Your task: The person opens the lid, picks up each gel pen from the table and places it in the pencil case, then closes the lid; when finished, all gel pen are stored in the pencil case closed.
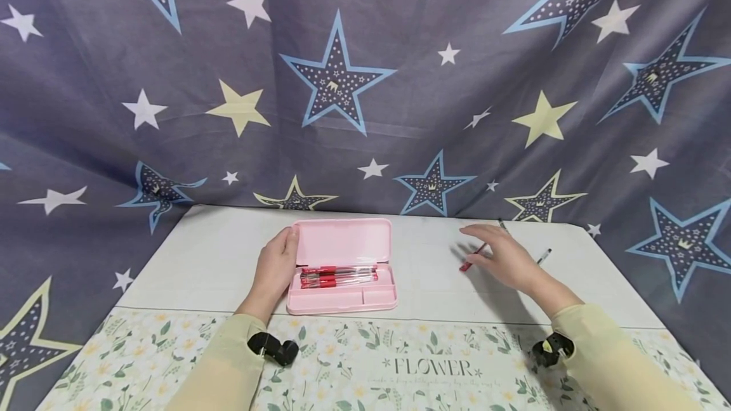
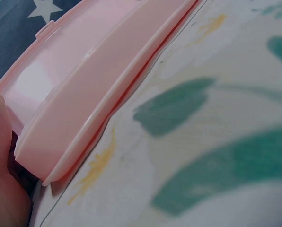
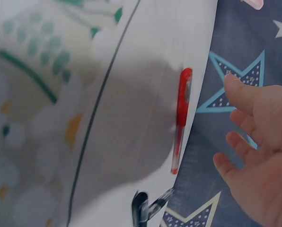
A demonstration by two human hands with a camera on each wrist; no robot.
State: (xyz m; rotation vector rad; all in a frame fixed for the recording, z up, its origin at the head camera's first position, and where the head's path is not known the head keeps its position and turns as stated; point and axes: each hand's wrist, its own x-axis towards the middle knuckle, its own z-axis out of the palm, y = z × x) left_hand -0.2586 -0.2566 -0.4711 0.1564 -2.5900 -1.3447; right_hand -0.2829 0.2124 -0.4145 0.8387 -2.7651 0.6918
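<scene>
A pink pencil case lies unfolded on the table, its lid raised at the back. Several clear pens with red caps fill its long compartment. My left hand holds the case by its left side, thumb over the lid's edge; in the left wrist view part of this hand shows beside the pink wall. Over to the right, my right hand hovers with fingers spread and nothing held. Below it lies a loose red pen, seen whole in the right wrist view.
Dark-capped pens lie beyond the right hand, two of them close together in the right wrist view. The white tabletop meets a floral cloth in front. A star-patterned curtain hangs behind.
</scene>
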